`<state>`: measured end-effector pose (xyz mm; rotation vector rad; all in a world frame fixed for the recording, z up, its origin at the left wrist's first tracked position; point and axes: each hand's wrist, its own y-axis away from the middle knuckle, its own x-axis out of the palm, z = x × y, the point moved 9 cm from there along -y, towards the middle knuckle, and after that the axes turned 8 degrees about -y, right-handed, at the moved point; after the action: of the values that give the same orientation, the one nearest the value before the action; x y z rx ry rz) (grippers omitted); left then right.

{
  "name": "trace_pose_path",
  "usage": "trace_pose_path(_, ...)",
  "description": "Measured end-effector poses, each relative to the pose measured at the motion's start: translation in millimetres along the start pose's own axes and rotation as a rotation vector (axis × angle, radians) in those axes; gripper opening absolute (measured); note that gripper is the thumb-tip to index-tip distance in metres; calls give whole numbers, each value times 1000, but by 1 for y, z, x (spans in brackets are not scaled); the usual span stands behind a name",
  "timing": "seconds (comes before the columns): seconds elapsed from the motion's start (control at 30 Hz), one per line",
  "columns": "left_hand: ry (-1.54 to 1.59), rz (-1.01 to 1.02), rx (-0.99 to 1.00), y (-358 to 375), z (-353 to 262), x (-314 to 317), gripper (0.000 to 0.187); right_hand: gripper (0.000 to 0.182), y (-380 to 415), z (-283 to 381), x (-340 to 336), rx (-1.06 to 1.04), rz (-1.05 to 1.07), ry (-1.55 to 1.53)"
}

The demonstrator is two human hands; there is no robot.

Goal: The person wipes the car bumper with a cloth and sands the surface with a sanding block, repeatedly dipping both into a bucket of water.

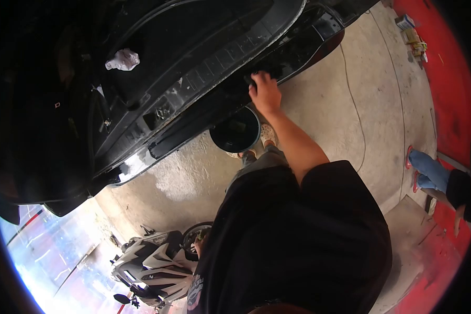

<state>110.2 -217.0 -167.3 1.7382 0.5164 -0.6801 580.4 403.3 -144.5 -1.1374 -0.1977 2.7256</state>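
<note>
Reaching up from the right side of my body, my right hand [265, 93] is at the lower edge of a black vehicle's bumper [293, 55]. Its fingers are curled on something small and dark that blends into the black surface. Only a small part of my left hand [197, 248] shows, low beside my dark shirt; what it holds, if anything, is hidden. Below the bumper, by my feet, stands a round black bucket [235, 131] with dark contents. A crumpled whitish cloth [123, 60] lies on the vehicle's dark inner surface.
A grey and black motorbike [157, 267] stands at the lower left. At the right edge is another person in blue jeans [432, 170]. Cables [350, 97] run across the concrete floor [319, 104]. Small boxes [405, 22] lie by the red area at the top right.
</note>
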Motion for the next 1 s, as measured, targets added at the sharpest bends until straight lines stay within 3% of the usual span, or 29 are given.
trace_pose_path(0.17, -4, -3, -1, 1, -4, 1, 45, 43, 9, 0, 1, 56, -25, 19)
trace_pose_path(0.3, -5, -3, 2, -1, -7, -1, 45, 43, 46, 7, 9, -15, 83, -9)
trace_pose_path(0.5, -15, -7, 0, 0, -13, -7, 45, 42, -14, -14, -14, -6, -58, 92)
trace_pose_path(0.67, -18, 1, -2, 0, -15, -7, 46, 46, 39, 0, -6, -83, 60, 93)
trace_pose_path(0.77, -17, -1, -5, 0, -16, -8, 46, 46, 23, -3, -13, -197, 38, 151)
trace_pose_path(0.87, -25, 3, -8, 3, -16, -9, 46, 46, -12, -10, -18, -138, -14, 185)
trace_pose_path(1.0, -30, 3, -4, 1, -18, -9, 46, 47, 17, -6, -14, -85, -60, 98)
